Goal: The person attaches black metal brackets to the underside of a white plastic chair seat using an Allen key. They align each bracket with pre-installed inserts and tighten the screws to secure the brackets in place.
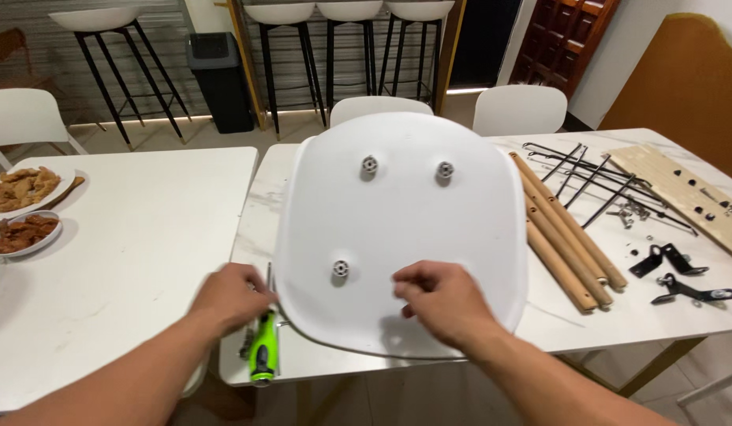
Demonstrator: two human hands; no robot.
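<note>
White chair seat shell (405, 229) lies upside down on the marble-topped table (587, 315), its near edge hanging slightly over the table's front. Three round screw bosses show on its underside, two near the far edge and one nearer the person. The right hand (441, 300) rests on the shell where a fourth boss would sit, fingers curled down onto the plastic; whether it pinches anything small cannot be told. The left hand (232, 296) is at the shell's left rim, fingers bent against the edge, blurred, and its grip cannot be made out. Just beside that hand a green-handled screwdriver (263, 351) lies on the table. To the right of the shell lie four wooden legs (563, 233) side by side, then black metal rods (587, 177), black brackets (674, 272) and a pale wooden board (681, 193). On the neighbouring white table (129, 260) stand two plates of fried food (23, 209)
</note>
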